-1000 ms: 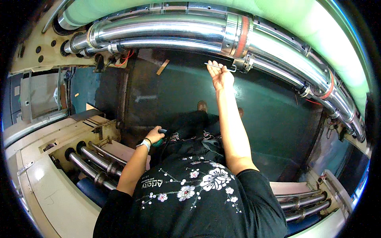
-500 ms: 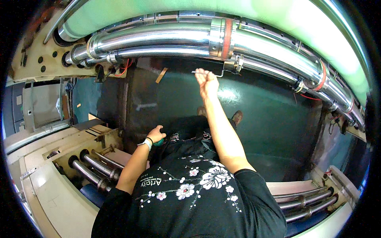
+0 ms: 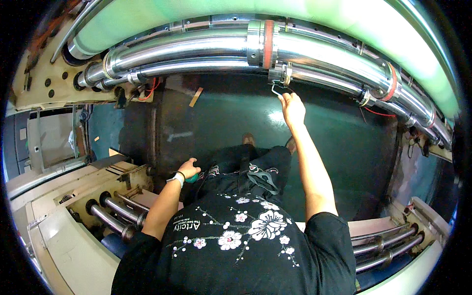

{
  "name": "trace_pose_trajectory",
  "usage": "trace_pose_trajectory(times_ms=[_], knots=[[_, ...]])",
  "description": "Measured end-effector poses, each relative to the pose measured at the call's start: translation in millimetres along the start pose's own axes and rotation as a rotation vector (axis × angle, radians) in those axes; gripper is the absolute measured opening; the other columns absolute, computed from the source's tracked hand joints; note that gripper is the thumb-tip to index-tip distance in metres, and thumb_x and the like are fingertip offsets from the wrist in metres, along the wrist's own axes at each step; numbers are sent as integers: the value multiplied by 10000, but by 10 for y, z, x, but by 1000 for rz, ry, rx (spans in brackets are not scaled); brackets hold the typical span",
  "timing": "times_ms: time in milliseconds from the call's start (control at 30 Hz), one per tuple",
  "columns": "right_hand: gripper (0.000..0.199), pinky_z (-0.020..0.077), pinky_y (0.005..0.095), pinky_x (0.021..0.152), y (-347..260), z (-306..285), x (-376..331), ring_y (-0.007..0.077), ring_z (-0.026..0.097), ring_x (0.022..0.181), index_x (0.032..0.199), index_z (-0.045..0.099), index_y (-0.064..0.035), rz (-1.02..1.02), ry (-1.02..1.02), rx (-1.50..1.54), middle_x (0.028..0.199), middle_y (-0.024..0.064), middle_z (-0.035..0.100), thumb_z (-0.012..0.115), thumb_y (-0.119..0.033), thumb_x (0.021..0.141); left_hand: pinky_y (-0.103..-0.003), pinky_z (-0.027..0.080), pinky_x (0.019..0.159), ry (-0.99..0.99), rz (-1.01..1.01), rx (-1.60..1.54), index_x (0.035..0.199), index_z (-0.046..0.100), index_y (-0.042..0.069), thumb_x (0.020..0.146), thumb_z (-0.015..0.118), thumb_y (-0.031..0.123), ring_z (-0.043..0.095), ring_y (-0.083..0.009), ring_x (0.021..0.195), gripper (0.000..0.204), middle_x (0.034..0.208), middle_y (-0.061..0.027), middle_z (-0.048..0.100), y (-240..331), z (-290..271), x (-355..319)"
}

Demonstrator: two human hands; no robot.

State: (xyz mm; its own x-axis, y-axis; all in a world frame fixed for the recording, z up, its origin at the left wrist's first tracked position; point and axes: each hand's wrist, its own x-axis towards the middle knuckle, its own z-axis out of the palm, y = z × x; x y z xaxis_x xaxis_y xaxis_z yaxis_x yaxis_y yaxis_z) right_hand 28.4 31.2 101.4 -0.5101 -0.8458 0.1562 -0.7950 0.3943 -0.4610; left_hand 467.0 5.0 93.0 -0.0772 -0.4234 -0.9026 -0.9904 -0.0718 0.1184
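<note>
Holds a bent metal rod (image 3: pixel 277 91) in the right hand (image 3: pixel 293 109), pinched between thumb and fingers, with the arm stretched forward above the dark green floor (image 3: pixel 221 113). Places the rod just below a metal collar (image 3: pixel 274 74) on the thin roller (image 3: pixel 196 66), with its bent end pointing up; cannot tell contact from a narrow gap there. Curls the left hand (image 3: pixel 188 169) over a green thing (image 3: pixel 193 177) beside the left thigh; cannot tell a firm grasp from a loose touch, with much of the thing hidden by the hand. Wears a white wristband (image 3: pixel 178 178) on the left wrist. Includes, beyond the collar, a thick shiny roller (image 3: pixel 191 45) with an orange-red ring (image 3: pixel 268 44), then a pale green roller (image 3: pixel 206 10). Includes also a tan strip (image 3: pixel 196 97) on the floor, well to the left of the rod
</note>
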Motion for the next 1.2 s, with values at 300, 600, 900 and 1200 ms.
trace_pose_trajectory(times_ms=[300,600,900,1200], knots=[[225,427,363,574,31,-184,285,246,531,668,667,559,-82,-230,13,-210,656,73,495,608,-290,735,-359,353,937,26,43,-29,1235,387,34,695,592,261,443,-331,1123,621,1208,-212,463,102,23,51],[325,406,358,632,94,-269,471,229,573,723,653,567,-80,-251,-84,-383,706,80,578,601,-395,720,-358,356,932,-3,42,-20,1227,400,43,693,594,268,451,-328,1114,612,1206,-198,470,45,45,74],[317,351,357,651,201,-122,456,230,542,728,718,584,-73,-98,-144,-149,684,73,553,582,-389,746,-354,349,941,-20,61,4,1232,391,21,693,588,263,439,-326,1127,622,1226,-197,452,53,-39,145],[309,340,362,646,267,103,357,249,515,692,682,543,-61,-143,-5,-79,674,78,536,589,-357,754,-354,354,933,-17,51,64,1222,405,24,692,579,271,446,-326,1117,609,1206,-198,468,317,-195,121]])
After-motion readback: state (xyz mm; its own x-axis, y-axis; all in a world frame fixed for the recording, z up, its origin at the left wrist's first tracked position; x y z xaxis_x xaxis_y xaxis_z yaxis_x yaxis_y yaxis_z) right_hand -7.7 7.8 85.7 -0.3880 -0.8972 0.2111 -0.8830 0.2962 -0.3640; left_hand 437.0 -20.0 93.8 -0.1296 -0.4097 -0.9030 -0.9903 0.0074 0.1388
